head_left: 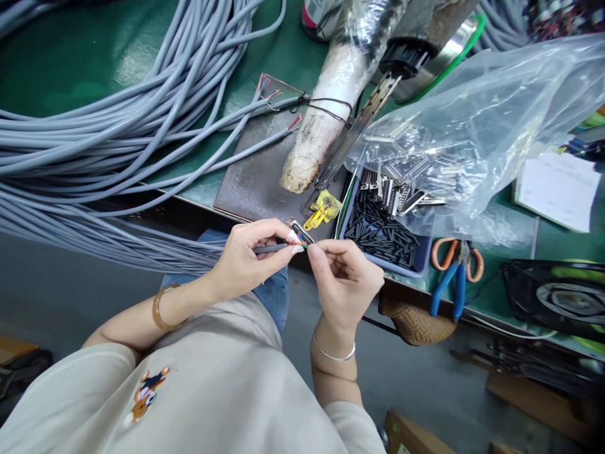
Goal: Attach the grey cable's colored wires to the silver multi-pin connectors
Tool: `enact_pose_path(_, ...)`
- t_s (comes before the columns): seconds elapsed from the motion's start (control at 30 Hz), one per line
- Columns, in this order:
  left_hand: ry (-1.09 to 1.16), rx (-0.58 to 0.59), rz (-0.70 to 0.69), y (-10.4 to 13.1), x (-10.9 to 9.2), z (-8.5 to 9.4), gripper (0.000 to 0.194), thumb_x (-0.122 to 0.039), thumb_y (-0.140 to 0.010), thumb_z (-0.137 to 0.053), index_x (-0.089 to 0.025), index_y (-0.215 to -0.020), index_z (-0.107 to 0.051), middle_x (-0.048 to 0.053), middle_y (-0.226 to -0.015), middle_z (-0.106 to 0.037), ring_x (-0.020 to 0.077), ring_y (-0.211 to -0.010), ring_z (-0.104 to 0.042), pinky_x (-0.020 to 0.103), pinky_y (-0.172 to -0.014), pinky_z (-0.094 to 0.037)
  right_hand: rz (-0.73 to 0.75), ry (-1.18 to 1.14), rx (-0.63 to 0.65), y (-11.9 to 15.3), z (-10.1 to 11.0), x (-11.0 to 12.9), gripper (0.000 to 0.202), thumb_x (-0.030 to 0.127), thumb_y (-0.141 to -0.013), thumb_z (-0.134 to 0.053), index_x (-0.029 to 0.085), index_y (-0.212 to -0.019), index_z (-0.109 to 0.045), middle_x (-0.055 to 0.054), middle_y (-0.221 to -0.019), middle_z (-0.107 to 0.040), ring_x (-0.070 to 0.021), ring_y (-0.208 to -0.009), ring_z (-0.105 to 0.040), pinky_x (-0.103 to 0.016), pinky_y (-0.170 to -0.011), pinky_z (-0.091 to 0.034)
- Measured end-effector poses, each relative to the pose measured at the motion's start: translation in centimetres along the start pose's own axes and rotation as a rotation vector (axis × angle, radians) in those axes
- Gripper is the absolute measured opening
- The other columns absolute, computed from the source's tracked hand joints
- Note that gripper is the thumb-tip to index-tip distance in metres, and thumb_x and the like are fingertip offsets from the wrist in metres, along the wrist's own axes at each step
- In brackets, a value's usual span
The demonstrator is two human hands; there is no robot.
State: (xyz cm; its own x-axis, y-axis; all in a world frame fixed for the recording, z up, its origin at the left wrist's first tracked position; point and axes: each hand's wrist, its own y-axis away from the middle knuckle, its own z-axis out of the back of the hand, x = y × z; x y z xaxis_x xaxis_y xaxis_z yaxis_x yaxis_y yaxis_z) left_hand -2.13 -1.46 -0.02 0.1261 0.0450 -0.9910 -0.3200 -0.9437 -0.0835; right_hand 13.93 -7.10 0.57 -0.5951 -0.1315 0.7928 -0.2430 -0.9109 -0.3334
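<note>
My left hand (253, 255) is closed in a pinch on the stripped end of a grey cable (269, 248). Thin coloured wires fan out of that end beside a small metal-shelled connector (301, 232), which sits at my left fingertips. Between the thumb and forefinger of my right hand (347, 274) is the tip of a thin wire (304, 245) that looks green. The fingers partly cover how the wires meet the connector. Just beyond my hands lies a yellow clip-like piece (322, 211) on a dark plate (265, 167).
Bundles of grey cable (189, 82) spread over the left side. A wrapped white pole (326, 101) and a soldering iron (363, 120) angle down over the plate. A blue tray (420, 268) holds black sleeves and connectors under a plastic bag (472, 107). Pliers (447, 290) and scissors-like handles lie right.
</note>
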Motion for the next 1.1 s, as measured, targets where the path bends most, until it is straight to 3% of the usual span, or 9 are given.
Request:
enact_pose_path(0.1,0.043,-0.036,-0.01,-0.2,0.1,0.1,0.01,-0.022,-0.079,-0.077,-0.015,-0.078,-0.07,0.004,-0.077,-0.072,0.0104,-0.071,-0.066,0.017,-0.065,-0.056,0.1,-0.115,-0.264,-0.1,-0.2,-0.1,0.011,0.029,-0.096,-0.066,0.027,-0.106,-0.07,0.009,-0.062,-0.054,-0.0061,-0.044,-0.046,-0.021,-0.043,-0.036)
enact_pose_path(0.2,0.112,-0.05,0.031,-0.5,0.0,0.3,0.012,-0.021,-0.079,-0.077,-0.015,-0.077,-0.068,0.003,-0.079,-0.072,0.0081,-0.067,-0.064,0.015,-0.061,-0.054,0.208,-0.165,-0.424,-0.2,-0.5,-0.4,0.031,0.018,-0.097,-0.063,0.031,-0.125,-0.063,0.007,-0.077,-0.069,-0.0079,-0.05,-0.061,-0.02,-0.043,-0.044)
enact_pose_path(0.33,0.166,-0.029,0.103,-0.9,-0.2,0.4,0.015,-0.023,-0.079,-0.078,-0.015,-0.078,-0.065,0.002,-0.08,-0.07,0.0044,-0.057,-0.055,0.014,-0.05,-0.046,0.241,0.006,-0.263,-0.1,-0.8,-1.2,0.023,0.01,-0.092,-0.068,0.025,-0.109,-0.067,0.0,-0.098,-0.08,-0.016,-0.079,-0.079,-0.028,-0.067,-0.064)
enact_pose_path(0.47,0.148,-0.021,0.12,-1.0,-0.2,0.3,0.018,-0.026,-0.078,-0.078,-0.016,-0.078,-0.063,0.003,-0.081,-0.07,0.0057,-0.06,-0.057,0.015,-0.053,-0.048,0.272,0.034,-0.108,-0.3,-1.4,-1.4,0.016,0.011,-0.09,-0.071,0.024,-0.097,-0.066,-0.003,-0.106,-0.08,-0.0185,-0.098,-0.078,-0.034,-0.082,-0.066)
enact_pose_path(0.8,-0.087,-0.175,0.033,-2.0,-0.2,-0.6,0.014,-0.018,-0.078,-0.069,-0.017,-0.071,-0.057,0.0,-0.07,-0.061,0.0068,-0.06,-0.054,0.016,-0.05,-0.041,0.364,0.085,-0.162,-1.4,-2.2,-1.5,0.018,0.009,-0.087,-0.071,0.024,-0.092,-0.062,-0.004,-0.108,-0.08,-0.0167,-0.095,-0.077,-0.031,-0.081,-0.065)
enact_pose_path(1.1,-0.156,-0.205,-0.018,-2.5,-0.5,-0.8,0.011,-0.018,-0.077,-0.068,-0.017,-0.071,-0.059,0.001,-0.077,-0.069,0.0063,-0.06,-0.055,0.016,-0.05,-0.042,0.36,0.079,-0.147,-2.2,-2.3,-1.5,0.019,0.01,-0.086,-0.073,0.025,-0.091,-0.062,-0.002,-0.107,-0.079,-0.0176,-0.095,-0.076,-0.033,-0.08,-0.064)
